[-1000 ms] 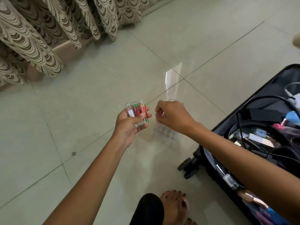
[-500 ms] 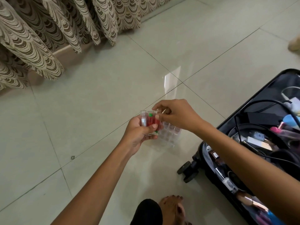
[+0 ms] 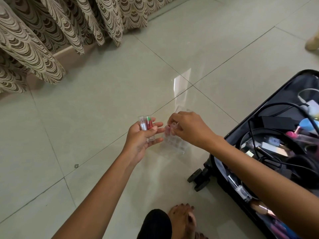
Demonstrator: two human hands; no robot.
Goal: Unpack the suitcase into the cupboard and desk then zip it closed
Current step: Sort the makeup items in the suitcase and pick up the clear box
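My left hand (image 3: pixel 141 138) holds a small bunch of clear lipstick tubes (image 3: pixel 146 125), one silver and one red with a green band. My right hand (image 3: pixel 188 128) pinches a single pinkish tube (image 3: pixel 170 129) over a clear plastic organiser tray (image 3: pixel 174 144) that lies on the tiled floor. The open black suitcase (image 3: pixel 259 107) lies at the right, filled with black cables, cosmetics, bottles and small boxes; my right forearm crosses over its near corner.
Patterned beige curtains (image 3: pixel 57 28) hang along the far left. My bare foot (image 3: pixel 183 219) and a black trouser leg sit at the bottom centre. The suitcase's wheels (image 3: pixel 198 180) stick out toward me. A beige object shows at the top right edge.
My right hand took one tube from the bunch in my left hand and moved it right, down over the clear tray. The view shifted slightly.
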